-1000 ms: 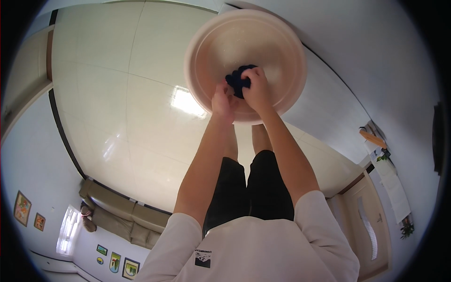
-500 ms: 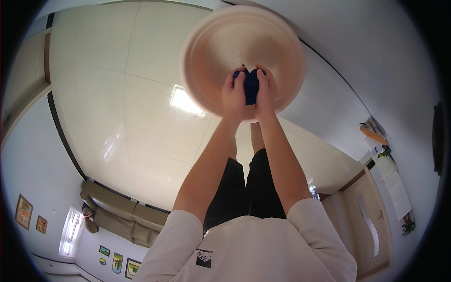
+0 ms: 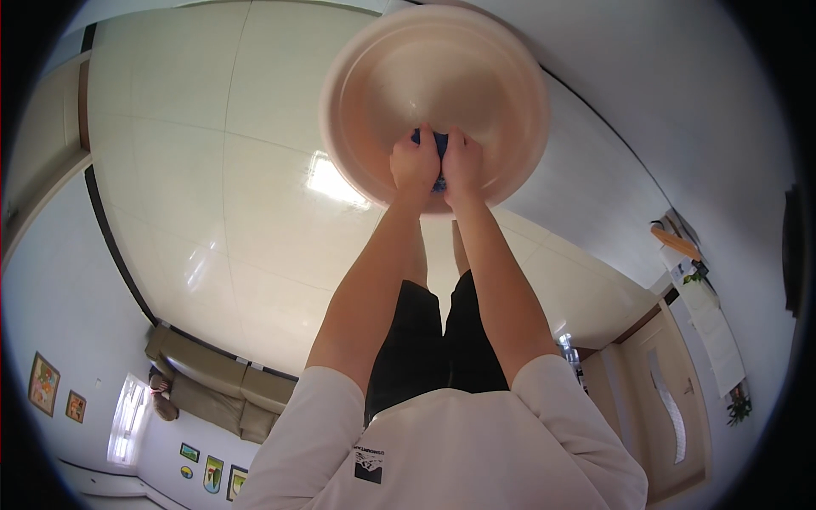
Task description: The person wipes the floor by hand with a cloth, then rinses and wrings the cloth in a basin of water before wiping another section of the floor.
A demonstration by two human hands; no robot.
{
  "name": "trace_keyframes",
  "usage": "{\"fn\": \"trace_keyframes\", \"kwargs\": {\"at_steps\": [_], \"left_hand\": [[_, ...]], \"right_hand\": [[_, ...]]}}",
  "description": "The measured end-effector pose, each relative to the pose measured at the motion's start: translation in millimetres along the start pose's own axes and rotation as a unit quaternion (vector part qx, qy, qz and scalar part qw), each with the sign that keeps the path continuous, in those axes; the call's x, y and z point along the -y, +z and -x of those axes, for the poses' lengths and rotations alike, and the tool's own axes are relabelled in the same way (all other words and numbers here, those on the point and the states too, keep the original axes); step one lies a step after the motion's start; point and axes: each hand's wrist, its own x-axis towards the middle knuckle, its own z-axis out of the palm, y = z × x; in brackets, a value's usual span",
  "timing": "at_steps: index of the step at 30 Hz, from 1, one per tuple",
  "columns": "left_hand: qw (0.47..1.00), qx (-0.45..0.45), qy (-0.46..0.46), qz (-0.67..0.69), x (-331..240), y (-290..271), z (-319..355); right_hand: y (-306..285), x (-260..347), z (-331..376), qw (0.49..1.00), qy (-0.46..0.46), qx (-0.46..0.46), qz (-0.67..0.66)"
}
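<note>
A dark blue cloth (image 3: 441,144) is bunched between my two hands, over the near part of a large pale pink basin (image 3: 520,110). My left hand (image 3: 414,164) is closed round its left side, and my right hand (image 3: 462,162) grips the right side. The two fists press close together, so most of the cloth is hidden. Small bits of blue show above the fingers and below, between the wrists. Whether the basin holds water is hard to tell; its inside looks shiny.
The basin stands on a glossy cream tiled floor (image 3: 170,170), beside a pale wall (image 3: 680,102) on the right. A brown sofa (image 3: 208,382) is at the lower left. A door (image 3: 667,399) and a narrow shelf with plants (image 3: 714,340) are at the lower right.
Both hands have closed tighter on the blue cloth and moved slightly left, knuckles now upward. Less of the cloth shows than before.
</note>
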Motion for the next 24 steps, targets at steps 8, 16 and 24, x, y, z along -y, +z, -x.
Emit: {"fn": "trace_keyframes", "kwargs": {"at_steps": [8,16,24], "left_hand": [[0.999,0.010,0.010,-0.048,-3,-4,0],[0.984,-0.011,0.054,-0.171,7,-44,-21],[0.963,0.017,0.119,-0.242,0,-39,-2]], "right_hand": [[-2,-8,-10,0.999,-0.009,0.004,0.043],[-29,17,-24,0.991,-0.067,-0.018,0.112],[-35,3,-25,0.793,-0.359,0.003,0.492]]}}
